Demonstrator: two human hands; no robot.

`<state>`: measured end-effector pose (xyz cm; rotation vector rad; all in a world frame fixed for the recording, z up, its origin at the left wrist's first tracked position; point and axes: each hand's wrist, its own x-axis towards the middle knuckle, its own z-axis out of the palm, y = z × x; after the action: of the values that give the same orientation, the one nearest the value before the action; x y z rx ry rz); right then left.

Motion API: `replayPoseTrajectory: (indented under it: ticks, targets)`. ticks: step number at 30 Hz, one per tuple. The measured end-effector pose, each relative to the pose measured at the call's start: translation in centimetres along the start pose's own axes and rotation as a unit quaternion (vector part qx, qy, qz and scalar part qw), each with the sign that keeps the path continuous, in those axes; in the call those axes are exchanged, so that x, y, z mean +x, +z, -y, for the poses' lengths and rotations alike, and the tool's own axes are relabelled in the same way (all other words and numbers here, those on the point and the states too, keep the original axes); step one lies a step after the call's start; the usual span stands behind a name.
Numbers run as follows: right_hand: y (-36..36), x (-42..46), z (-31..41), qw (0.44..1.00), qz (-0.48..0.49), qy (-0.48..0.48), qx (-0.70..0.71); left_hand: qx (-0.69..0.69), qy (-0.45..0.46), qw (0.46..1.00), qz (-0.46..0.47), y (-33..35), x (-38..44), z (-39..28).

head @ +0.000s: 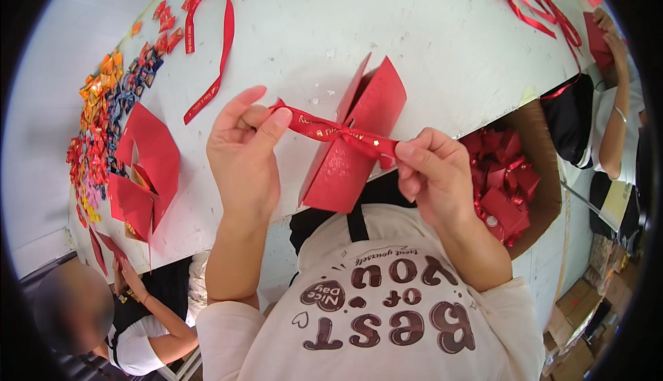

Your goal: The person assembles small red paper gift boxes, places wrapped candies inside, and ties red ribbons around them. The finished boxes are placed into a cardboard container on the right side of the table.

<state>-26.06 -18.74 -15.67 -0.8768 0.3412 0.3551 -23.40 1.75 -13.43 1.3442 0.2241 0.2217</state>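
A red paper gift box [357, 132] stands tilted at the near edge of the white table, its top folded together with a dark gap along it. Around its middle runs a red satin ribbon [316, 124] with gold lettering, knotted at the front in a bow. My left hand [248, 148] pinches the bow's left loop between thumb and fingers. The right loop is held by my right hand [432, 171], and a short ribbon tail hangs beside those fingertips. Both loops are stretched out to the sides of the knot.
A cardboard carton [544, 184] of finished red boxes [502, 189] stands at my right. Open red boxes [147, 158] and heaped wrapped candies [103, 117] are on the left. A cut ribbon [228, 34] lies ahead; more ribbons [544, 3] lie far right. Co-workers sit on both sides.
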Motion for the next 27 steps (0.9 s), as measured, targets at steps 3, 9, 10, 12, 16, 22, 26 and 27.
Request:
replayPoseTrajectory:
  ticks: [3,9,10,12,16,22,26,27]
  targets:
    - [-0.6,0.1,-0.5,1.000,-0.007,0.005,0.004,-0.014,-0.045,0.999,0.004,-0.8,-0.2,0.9]
    - [-1.6,0.1,0.1,0.991,0.055,-0.053,-0.112,0.087,-0.016,0.994,0.071,-4.0,1.3,0.0]
    - [-2.4,0.5,1.7,0.931,0.070,-0.162,-0.318,0.086,0.046,0.993,0.064,-4.9,1.6,-0.9]
    - [-0.7,2.3,4.8,0.666,-0.032,-0.479,-0.571,0.121,0.086,0.988,-0.045,-5.7,0.9,-2.2]
    - [2.6,6.2,6.6,0.435,0.196,-0.486,-0.732,0.142,0.183,0.957,-0.177,-8.6,-1.2,-2.1]
    - [-3.6,-2.9,11.0,0.577,0.106,-0.355,-0.728,0.368,0.293,0.801,-0.370,-23.1,-6.6,-3.1]
    - [-17.3,-15.2,15.4,0.599,-0.073,-0.167,-0.780,0.567,0.144,0.766,-0.264,-32.6,-9.6,-3.1]
    - [-23.3,-18.3,15.2,0.607,-0.127,-0.140,-0.772,0.658,0.106,0.719,-0.198,-33.1,-9.6,-3.5]
